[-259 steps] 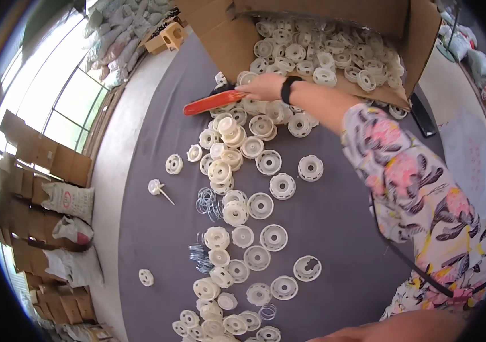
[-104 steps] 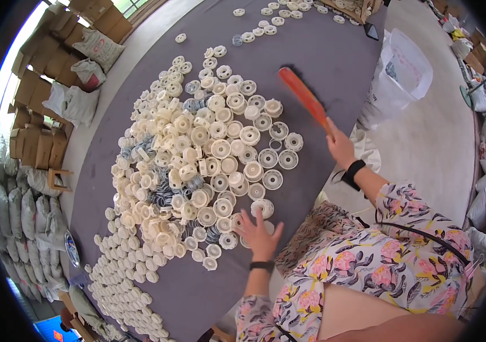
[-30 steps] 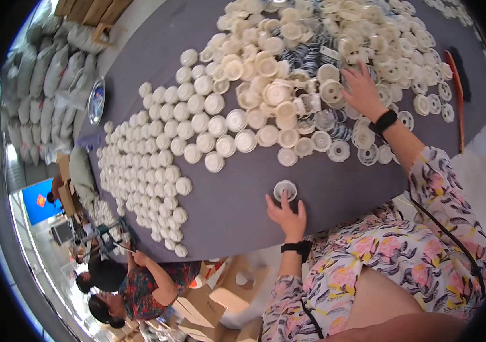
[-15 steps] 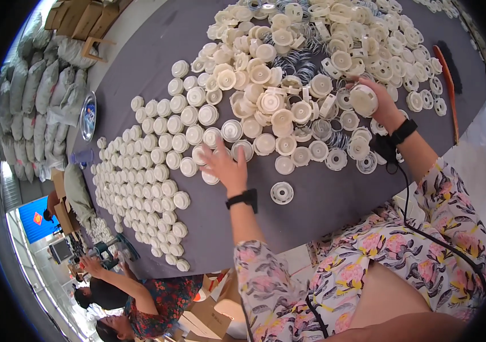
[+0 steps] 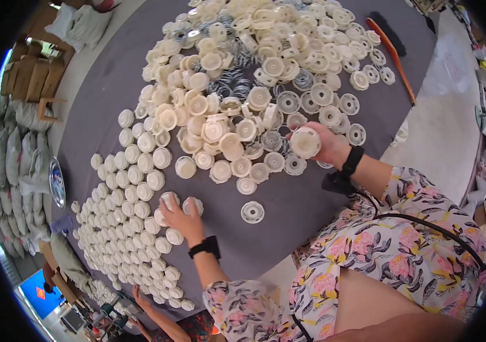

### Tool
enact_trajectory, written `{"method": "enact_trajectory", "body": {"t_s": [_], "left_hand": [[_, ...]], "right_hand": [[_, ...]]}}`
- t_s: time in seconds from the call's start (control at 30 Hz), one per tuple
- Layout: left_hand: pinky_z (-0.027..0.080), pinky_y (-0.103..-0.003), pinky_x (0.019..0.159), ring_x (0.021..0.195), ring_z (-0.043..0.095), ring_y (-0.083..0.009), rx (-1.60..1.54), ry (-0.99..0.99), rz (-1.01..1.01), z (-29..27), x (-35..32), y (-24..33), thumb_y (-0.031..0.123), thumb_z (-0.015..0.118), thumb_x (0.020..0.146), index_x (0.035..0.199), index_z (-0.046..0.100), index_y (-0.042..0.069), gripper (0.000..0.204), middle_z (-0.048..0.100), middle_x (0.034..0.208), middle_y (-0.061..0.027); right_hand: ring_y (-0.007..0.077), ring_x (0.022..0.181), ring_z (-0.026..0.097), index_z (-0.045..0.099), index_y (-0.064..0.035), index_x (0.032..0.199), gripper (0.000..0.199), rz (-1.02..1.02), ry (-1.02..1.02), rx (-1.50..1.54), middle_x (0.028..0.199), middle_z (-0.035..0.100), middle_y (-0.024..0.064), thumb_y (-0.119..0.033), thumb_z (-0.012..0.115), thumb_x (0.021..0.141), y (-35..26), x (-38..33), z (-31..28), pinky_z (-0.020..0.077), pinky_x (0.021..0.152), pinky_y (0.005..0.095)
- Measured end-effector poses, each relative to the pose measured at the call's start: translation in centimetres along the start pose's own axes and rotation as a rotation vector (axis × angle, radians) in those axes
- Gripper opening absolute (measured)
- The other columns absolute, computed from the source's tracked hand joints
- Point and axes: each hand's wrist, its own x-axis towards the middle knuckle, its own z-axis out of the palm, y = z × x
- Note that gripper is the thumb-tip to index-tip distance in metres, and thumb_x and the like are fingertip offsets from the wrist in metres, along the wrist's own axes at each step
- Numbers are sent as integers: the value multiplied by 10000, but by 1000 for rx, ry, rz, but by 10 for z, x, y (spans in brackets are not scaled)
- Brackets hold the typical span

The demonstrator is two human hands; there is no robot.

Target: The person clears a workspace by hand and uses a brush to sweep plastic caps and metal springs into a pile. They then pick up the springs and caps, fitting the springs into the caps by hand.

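Note:
My left hand (image 5: 183,221) lies palm down with fingers spread at the near right edge of the rows of white round caps (image 5: 135,210). Its fingertips touch a couple of these caps. Gripped in my right hand (image 5: 331,145) is a cream round plastic cap (image 5: 305,142), raised over the near right edge of a loose heap of cream plastic parts (image 5: 213,131). The fingers behind that cap are partly hidden. Apart from the heap, one flat white ring (image 5: 252,212) lies on the grey table (image 5: 288,222) between my hands. Metal coil springs (image 5: 233,82) sit among the heaped parts.
An orange-handled brush (image 5: 392,54) lies at the table's far right. Beyond the left edge are a metal tray (image 5: 57,182), stacked sacks (image 5: 9,162) and cardboard boxes (image 5: 32,77). Another person's arm (image 5: 160,316) reaches in at the lower left.
The view has shifted and turned. My left hand has moved nearer along the edge of the cap rows, apparently sliding caps with it. My right hand has come nearer, still holding the cream cap.

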Motion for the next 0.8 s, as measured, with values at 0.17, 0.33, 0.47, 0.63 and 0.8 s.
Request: {"method": "enact_trajectory", "body": {"t_s": [0.17, 0.33, 0.47, 0.63, 0.8], "left_hand": [[298, -435, 1042, 1276, 349, -341, -677, -317, 321, 14, -54, 189, 125, 702, 755, 1349, 378, 18, 685, 388, 1355, -193], [413, -360, 962, 1182, 458, -244, -1414, -506, -177, 46, -110, 227, 34, 684, 768, 1396, 279, 31, 747, 429, 1297, -155], [417, -353, 956, 1153, 461, -227, -1068, -318, 28, 42, -142, 212, -17, 659, 748, 1388, 283, 34, 744, 394, 1270, -128], [262, -466, 1063, 1265, 365, -341, -641, -240, 178, 54, -152, 163, 20, 652, 720, 1275, 447, 56, 592, 367, 1335, -176], [206, -504, 1070, 1295, 318, -387, -365, -219, 201, 35, -167, 146, 92, 668, 726, 1237, 487, 72, 543, 395, 1346, -189]], "right_hand": [[167, 898, 606, 529, -42, 1145, 295, -336, 171, -410, 1003, 609, 78, -134, 519, 865, 47, -3, 6, 501, 793, 301], [134, 864, 542, 531, -31, 1090, 276, -533, 200, -904, 968, 564, 63, -100, 518, 824, 67, -23, 7, 461, 775, 281], [127, 833, 548, 514, -44, 1121, 303, -674, 238, -1057, 964, 565, 57, -96, 527, 823, 72, -30, -11, 467, 747, 283], [104, 811, 580, 497, -38, 1159, 327, -273, 104, -604, 962, 583, 67, -89, 535, 838, 85, -37, -11, 504, 671, 252], [148, 798, 622, 476, -30, 1190, 369, -41, 39, -607, 989, 602, 76, -90, 550, 834, 88, -41, -22, 538, 587, 294]]}}
